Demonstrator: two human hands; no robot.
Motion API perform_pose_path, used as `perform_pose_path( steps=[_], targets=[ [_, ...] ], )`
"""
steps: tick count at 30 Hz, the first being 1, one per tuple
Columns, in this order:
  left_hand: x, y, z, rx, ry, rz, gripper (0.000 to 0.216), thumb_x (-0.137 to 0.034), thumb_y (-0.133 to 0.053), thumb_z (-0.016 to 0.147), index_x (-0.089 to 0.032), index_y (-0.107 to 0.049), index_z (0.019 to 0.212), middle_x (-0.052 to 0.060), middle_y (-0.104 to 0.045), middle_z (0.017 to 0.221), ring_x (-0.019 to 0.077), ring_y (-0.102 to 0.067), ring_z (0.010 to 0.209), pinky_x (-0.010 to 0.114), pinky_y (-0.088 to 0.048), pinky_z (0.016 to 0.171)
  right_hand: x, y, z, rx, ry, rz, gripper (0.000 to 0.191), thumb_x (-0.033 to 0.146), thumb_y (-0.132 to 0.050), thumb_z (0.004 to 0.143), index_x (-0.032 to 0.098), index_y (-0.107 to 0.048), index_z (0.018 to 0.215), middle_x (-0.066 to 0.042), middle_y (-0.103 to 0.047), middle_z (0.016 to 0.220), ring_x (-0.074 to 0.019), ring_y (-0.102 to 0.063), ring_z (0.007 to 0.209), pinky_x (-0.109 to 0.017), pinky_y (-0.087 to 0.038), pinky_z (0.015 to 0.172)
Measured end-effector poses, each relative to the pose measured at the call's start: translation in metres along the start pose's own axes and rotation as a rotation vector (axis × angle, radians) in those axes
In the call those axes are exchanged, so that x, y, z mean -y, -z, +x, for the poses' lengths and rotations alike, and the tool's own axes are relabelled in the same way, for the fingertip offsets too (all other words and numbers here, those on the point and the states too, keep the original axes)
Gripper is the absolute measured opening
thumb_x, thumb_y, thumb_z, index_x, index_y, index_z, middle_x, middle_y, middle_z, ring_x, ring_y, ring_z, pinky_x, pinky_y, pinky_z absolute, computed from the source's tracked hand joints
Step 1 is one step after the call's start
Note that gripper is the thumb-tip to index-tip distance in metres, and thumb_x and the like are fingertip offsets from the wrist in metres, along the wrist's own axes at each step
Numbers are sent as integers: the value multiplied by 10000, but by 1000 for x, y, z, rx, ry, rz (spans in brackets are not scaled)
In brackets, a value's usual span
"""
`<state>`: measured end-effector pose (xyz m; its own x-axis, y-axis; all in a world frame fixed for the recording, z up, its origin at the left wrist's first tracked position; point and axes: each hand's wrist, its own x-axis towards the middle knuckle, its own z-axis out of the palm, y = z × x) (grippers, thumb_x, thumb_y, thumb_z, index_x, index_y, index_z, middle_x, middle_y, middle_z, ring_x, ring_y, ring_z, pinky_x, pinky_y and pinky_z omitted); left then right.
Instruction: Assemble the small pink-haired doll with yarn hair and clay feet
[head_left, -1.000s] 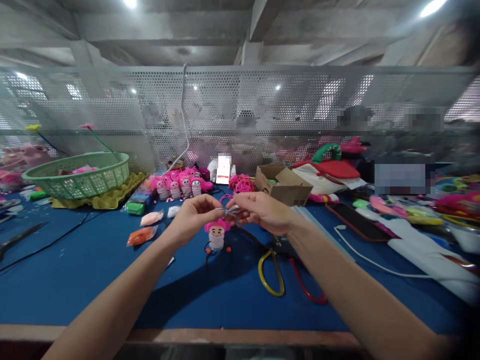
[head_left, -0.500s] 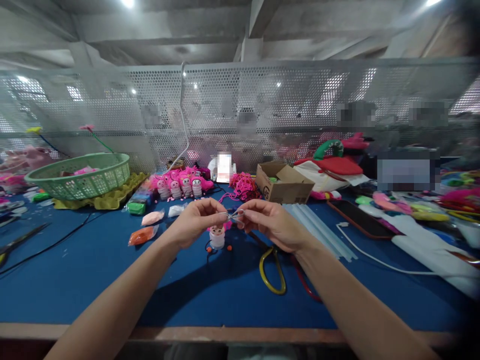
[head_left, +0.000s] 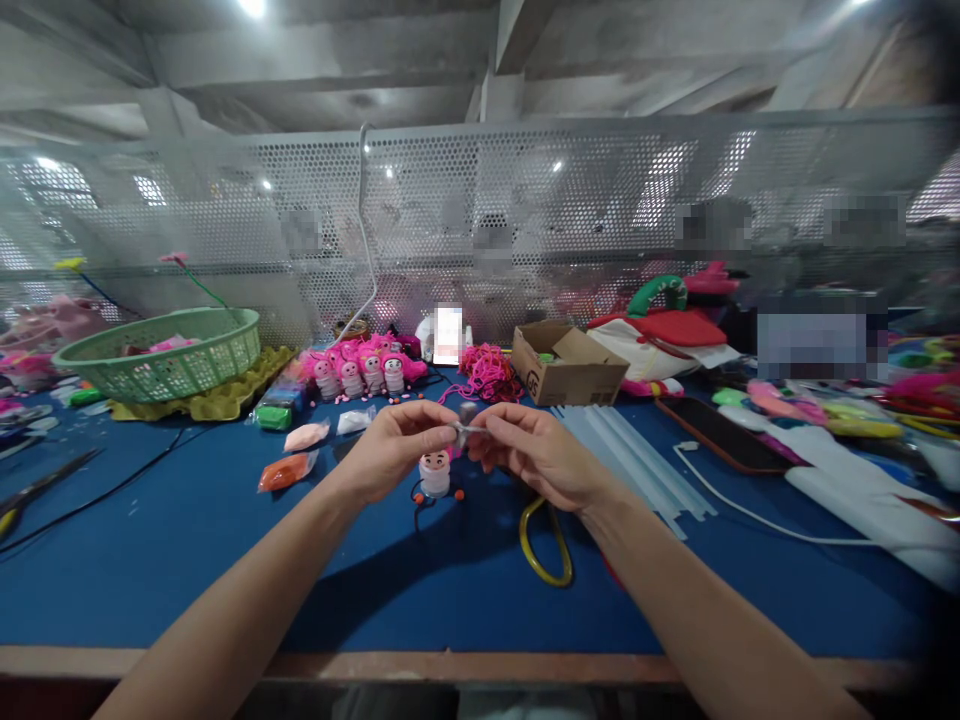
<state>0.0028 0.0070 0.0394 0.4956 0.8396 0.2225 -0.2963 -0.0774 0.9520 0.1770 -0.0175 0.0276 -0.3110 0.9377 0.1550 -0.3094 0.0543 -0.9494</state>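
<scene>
Left hand: thumb and forefinger pinched shut on one end of a small silvery piece, just above the doll
Right hand: fingertips clamped on the other end of the same piece, above and right of the doll
Small silvery piece: held in the air between both hands, too small to identify
Doll: pink-haired, upright on the blue table, untouched
Scissors: yellow handle showing, just right of the doll, partly under the right wrist
Pink dolls: in a row well behind the doll
Cardboard box: open, behind and right of the doll
Green basket: far left of the doll
</scene>
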Motion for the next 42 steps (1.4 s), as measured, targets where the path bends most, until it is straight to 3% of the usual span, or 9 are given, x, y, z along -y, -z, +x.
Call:
perform_pose_path(
  steps=[5,10,13,21,31,37,40,42],
  targets=[
    [0,1,1,9,-100,255,134,-217,-691,617,-149,-667,730,22,-611,640,104,-536,561,227,-424,552,-3,0,2,11,-9,-11,236,367,-663,665,163,-609,771,-9,-612,714,-111,-588,660,-218,-442,573],
    [-1,3,1,-176,-471,711,91,-202,-634,668,-204,-686,743,42,-638,701,145,-548,653,254,-421,611,3,1,1,-245,3,-55,318,435,-698,575,155,-560,632,23,-558,573,-70,-533,516,-169,-392,446],
    [2,5,2,-260,-643,905,102,-183,-601,690,-226,-679,740,34,-626,686,146,-538,660,261,-420,642,8,-1,-2,-269,-42,-112,378,497,-677,563,153,-521,575,33,-522,503,-50,-475,410,-155,-314,349],
    [13,10,3,-156,-893,1270,135,-159,-516,756,-218,-636,779,55,-615,744,159,-521,724,284,-407,711,3,-8,-6,-202,-131,-174,295,412,-658,644,147,-529,625,0,-594,561,-59,-522,410,-141,-355,326],
    [19,18,4,-110,-981,1433,168,-125,-480,776,-212,-613,831,63,-601,788,164,-495,751,297,-384,732,-7,-5,0,-173,-268,118,95,199,-639,699,132,-574,683,-3,-622,620,-51,-560,477,-122,-422,390],
    [21,19,4,-67,-1034,1525,159,-105,-478,772,-182,-584,862,67,-597,795,161,-487,748,290,-398,711,-13,-5,4,-172,-307,142,119,172,-628,707,124,-568,616,16,-576,539,-40,-530,437,-113,-394,367],
    [16,20,3,-52,-966,1503,171,-104,-470,773,-172,-563,899,58,-592,796,154,-502,758,287,-413,715,-16,-5,7,-197,-306,152,123,140,-607,719,127,-551,610,24,-563,520,-42,-526,423,-115,-385,357],
    [13,23,1,-78,-828,1440,221,-107,-471,764,-165,-536,967,55,-584,825,151,-515,793,294,-423,736,-19,-5,9,-221,-305,154,126,116,-576,739,126,-549,616,22,-567,523,-42,-527,420,-115,-388,359]
  ],
)
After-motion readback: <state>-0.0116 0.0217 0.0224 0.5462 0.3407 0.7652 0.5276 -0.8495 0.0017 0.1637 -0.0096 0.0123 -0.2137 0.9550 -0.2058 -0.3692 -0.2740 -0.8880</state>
